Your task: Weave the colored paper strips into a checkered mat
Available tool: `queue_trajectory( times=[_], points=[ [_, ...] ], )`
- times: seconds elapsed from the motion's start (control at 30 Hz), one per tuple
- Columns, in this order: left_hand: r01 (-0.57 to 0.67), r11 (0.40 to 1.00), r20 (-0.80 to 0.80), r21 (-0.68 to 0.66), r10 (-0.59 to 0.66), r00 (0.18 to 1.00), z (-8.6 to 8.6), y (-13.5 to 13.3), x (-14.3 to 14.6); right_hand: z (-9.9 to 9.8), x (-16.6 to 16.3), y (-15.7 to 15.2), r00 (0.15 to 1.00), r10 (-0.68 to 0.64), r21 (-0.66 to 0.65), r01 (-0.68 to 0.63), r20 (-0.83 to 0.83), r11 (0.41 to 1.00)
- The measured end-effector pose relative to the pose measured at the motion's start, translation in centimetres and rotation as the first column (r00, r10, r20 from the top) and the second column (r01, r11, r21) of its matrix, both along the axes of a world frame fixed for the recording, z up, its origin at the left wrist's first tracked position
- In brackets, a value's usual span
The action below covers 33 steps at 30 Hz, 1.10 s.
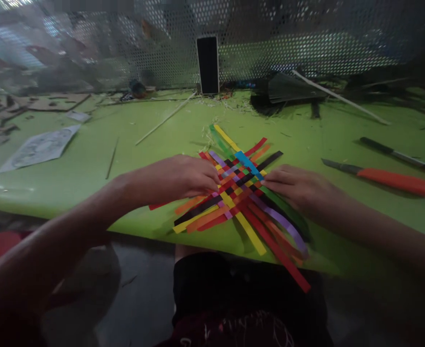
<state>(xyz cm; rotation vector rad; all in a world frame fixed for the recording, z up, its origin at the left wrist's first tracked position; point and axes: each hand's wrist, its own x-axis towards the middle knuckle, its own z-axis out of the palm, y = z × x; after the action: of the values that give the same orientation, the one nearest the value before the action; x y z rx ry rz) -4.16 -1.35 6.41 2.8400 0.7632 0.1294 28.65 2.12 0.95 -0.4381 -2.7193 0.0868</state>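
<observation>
Think of a clock lying on the green table (pixel 176 137), with the paper mat (pixel 239 185) in the middle and 12 o'clock far from the person. The mat lies near the table's front edge, its bright strips going over and under each other, with loose ends sticking out all round.

The left hand (pixel 192 176) is at 9 o'clock, fingertips close together and touching the strips; I can't tell if they pinch one. The right hand (pixel 288 183) is at 3 o'clock, its thumb and fingers squeezed on the near end of the blue strip (pixel 248 165).

To do this well, I'd press the mat flat with the left hand, slide the blue strip gently and push it snug against its neighbour. A hard tug could bend or rip the paper.

The table edge is close at 6 o'clock. A long red strip (pixel 279 253) pokes past it at 5 o'clock, so a knee might catch it. The orange knife (pixel 396 180) is at 3 o'clock, its blade tip near the right hand, so big moves that way look risky. There is more room toward 11 o'clock, up to the thin stick (pixel 165 118).
</observation>
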Motion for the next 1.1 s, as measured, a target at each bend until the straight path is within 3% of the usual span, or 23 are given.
queue_trajectory(
  times=[0.13, 0.33, 0.57, 0.77, 0.9, 1.1],
  points=[
    [-0.037, 0.997, -0.109, 0.062, 0.044, 0.993, -0.6, -0.2, 0.2, -0.3, 0.0, 0.0, 1.000, 0.000, -0.034, -0.001, -0.023, 0.999],
    [-0.008, 0.999, -0.118, 0.047, 0.014, 0.993, -0.5, -0.2, 0.3, -0.1, -0.1, -0.2, 0.999, -0.033, -0.055, 0.032, -0.014, 0.998],
    [0.002, 0.989, -0.131, 0.147, 0.018, 0.991, -0.9, -0.3, 0.4, -0.5, 0.0, 0.1, 0.999, -0.028, -0.040, 0.027, -0.027, 0.999],
    [-0.040, 0.989, -0.102, 0.144, 0.055, 0.993, -1.4, -0.5, 0.2, -0.6, -0.1, 0.1, 0.999, -0.045, -0.067, 0.045, -0.003, 0.997],
    [-0.042, 0.996, 0.001, 0.075, 0.042, 0.999, -1.8, -0.5, -0.1, -0.6, -0.3, -0.1, 0.997, -0.069, -0.071, 0.072, 0.036, 0.995],
    [-0.064, 0.988, 0.176, -0.138, 0.088, 0.981, -2.3, -0.6, -0.8, -0.4, -0.5, -0.1, 0.994, -0.085, -0.040, 0.088, 0.065, 0.995]
  ],
)
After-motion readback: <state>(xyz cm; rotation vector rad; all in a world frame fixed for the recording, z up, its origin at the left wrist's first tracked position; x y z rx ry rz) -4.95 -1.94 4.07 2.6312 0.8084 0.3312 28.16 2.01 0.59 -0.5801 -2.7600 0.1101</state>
